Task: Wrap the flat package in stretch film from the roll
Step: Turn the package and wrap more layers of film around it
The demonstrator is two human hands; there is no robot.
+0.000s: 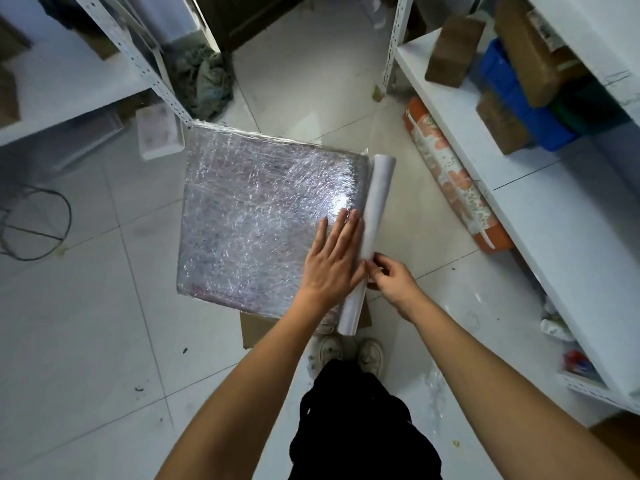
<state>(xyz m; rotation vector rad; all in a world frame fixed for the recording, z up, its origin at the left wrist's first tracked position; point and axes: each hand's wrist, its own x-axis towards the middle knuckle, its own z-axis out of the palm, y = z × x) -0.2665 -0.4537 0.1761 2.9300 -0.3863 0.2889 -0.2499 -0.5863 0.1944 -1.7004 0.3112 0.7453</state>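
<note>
The flat square package (263, 216) lies in the middle of the view, covered in shiny crinkled stretch film, resting on a cardboard box (252, 329). The film roll (374, 220), a long white tube, lies along the package's right edge. My left hand (334, 258) presses flat, fingers spread, on the package's right side, touching the roll. My right hand (391, 275) pinches the roll or the film at its lower part; which of the two I cannot tell.
White metal shelving stands at left (138, 64) and right (519, 188), the right one holding brown boxes and a blue bin (512, 95). A floral orange roll (457, 181) lies on the tiled floor. A wire ring (34, 223) sits at left. My shoes (349, 351) are below the box.
</note>
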